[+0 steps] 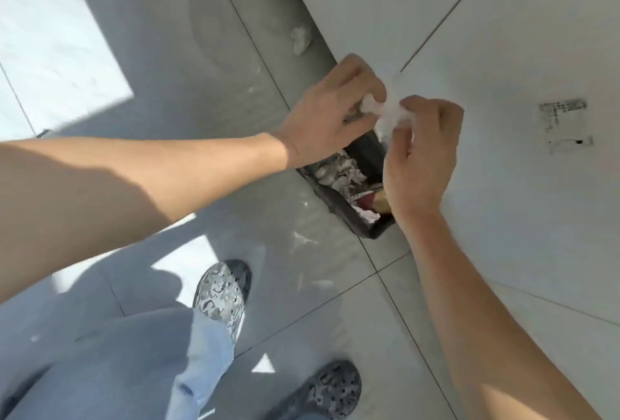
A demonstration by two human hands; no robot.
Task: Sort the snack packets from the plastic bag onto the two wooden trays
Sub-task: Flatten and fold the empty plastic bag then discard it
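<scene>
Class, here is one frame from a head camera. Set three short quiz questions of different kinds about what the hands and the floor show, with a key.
1. True or false: both hands grip the crumpled white plastic at once.
2. What lies directly below the hands? A) a wooden tray B) a dark bin holding rubbish C) a chair
3. Fill in: a loose white scrap lies on the floor beside the ____.

Key
1. True: the left hand and the right hand both pinch it.
2. B
3. wall
</scene>
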